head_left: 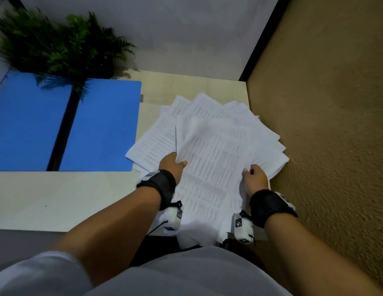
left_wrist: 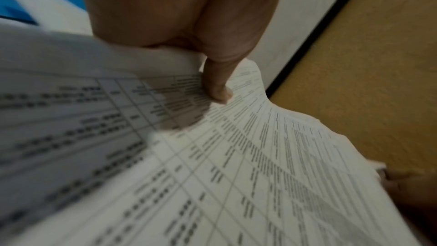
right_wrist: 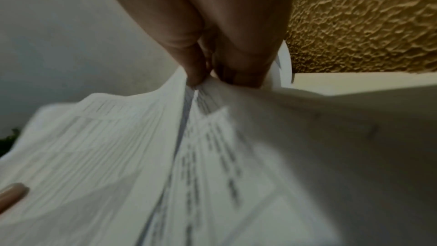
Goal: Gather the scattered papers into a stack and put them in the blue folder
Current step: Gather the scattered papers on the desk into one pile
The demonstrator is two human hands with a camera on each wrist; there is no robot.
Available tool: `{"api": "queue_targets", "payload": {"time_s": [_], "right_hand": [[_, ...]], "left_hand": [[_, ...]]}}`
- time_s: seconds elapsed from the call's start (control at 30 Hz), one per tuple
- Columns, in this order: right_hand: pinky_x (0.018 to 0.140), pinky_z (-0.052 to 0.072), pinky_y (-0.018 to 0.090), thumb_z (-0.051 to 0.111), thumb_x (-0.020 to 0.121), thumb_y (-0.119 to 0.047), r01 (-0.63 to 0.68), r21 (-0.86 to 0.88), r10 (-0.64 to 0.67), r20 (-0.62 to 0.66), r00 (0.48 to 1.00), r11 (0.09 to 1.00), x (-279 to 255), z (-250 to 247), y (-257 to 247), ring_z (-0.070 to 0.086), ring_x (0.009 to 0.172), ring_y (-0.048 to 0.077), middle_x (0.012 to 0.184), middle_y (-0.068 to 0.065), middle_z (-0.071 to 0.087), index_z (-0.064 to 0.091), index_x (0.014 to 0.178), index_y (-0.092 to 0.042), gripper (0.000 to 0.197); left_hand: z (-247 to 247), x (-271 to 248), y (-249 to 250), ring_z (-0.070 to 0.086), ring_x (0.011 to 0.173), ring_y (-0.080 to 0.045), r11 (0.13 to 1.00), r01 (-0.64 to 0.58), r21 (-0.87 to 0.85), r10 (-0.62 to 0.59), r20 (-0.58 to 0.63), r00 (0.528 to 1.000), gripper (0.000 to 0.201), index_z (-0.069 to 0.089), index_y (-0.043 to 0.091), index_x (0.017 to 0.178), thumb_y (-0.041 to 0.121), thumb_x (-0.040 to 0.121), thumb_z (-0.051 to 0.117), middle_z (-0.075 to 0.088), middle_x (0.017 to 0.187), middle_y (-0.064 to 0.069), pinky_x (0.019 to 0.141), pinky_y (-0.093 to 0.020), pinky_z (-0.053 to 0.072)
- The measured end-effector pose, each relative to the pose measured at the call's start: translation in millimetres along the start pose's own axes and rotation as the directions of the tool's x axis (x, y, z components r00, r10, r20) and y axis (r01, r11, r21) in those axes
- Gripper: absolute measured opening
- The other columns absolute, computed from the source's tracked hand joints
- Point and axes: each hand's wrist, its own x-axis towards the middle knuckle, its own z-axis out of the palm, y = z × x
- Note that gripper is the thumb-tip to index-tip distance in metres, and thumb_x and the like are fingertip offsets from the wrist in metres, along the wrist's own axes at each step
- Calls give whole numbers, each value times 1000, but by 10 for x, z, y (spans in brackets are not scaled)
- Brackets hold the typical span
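A fanned bunch of white printed papers point(head_left: 212, 150) is lifted over the right end of the desk, its lower edge hanging past the front edge. My left hand point(head_left: 172, 164) grips the bunch's left side, thumb on top of the sheets point(left_wrist: 218, 89). My right hand point(head_left: 255, 177) pinches the right side of the papers point(right_wrist: 212, 137), fingers bunched at the crease point(right_wrist: 196, 74). The blue folder point(head_left: 96, 124) lies open and flat on the desk to the left, with a black spine down its middle.
A green fern plant point(head_left: 64, 45) stands behind the folder and overhangs it. A textured tan wall point(head_left: 327, 124) runs close along the desk's right edge. The pale desk top point(head_left: 58, 193) shows in front of the folder.
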Motion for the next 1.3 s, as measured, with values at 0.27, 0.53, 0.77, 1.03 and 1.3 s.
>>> {"api": "queue_targets", "payload": {"time_s": [0.27,0.53,0.77,1.03,1.3], "right_hand": [[84,32,18,33,99,0,-13,-79,18,62,998,997,-179,256,-70,42,98,15,106,6,46,49,113,-3,22],[93,42,30,55,96,-24,-87,62,87,-3,996,994,27,126,-124,48,99,20,111,2,45,42,131,-7,41],[46,38,17,56,94,-8,-93,-58,96,57,994,994,19,164,-149,48,72,20,75,5,50,50,73,-5,23],[84,39,26,47,96,-1,-58,-211,72,61,996,976,88,-19,-125,54,100,29,97,7,53,59,97,-1,12],[56,24,11,36,99,1,-61,-120,60,-9,998,991,247,-67,-300,36,75,13,67,-6,27,24,61,-20,45]], "left_hand": [[96,-221,-149,57,123,-31,975,138,-173,-112,154,982,64,45,11,142,33,88,69,59,136,-10,106,-43,47],[-287,-170,-320,65,107,-37,920,185,-346,-255,-169,952,37,61,2,127,16,93,61,68,120,-16,94,-43,54],[-473,-216,-599,64,103,-32,852,214,-477,-393,-314,864,38,63,5,120,20,86,72,63,121,-11,90,-32,51],[-635,-210,-401,63,108,-25,844,-31,-535,-276,-484,830,37,61,10,125,6,89,66,65,121,-8,94,-33,50],[-784,-254,-384,41,137,-22,972,-1,-234,-60,-257,964,72,24,10,155,0,93,61,39,151,-4,110,-30,30]]}}
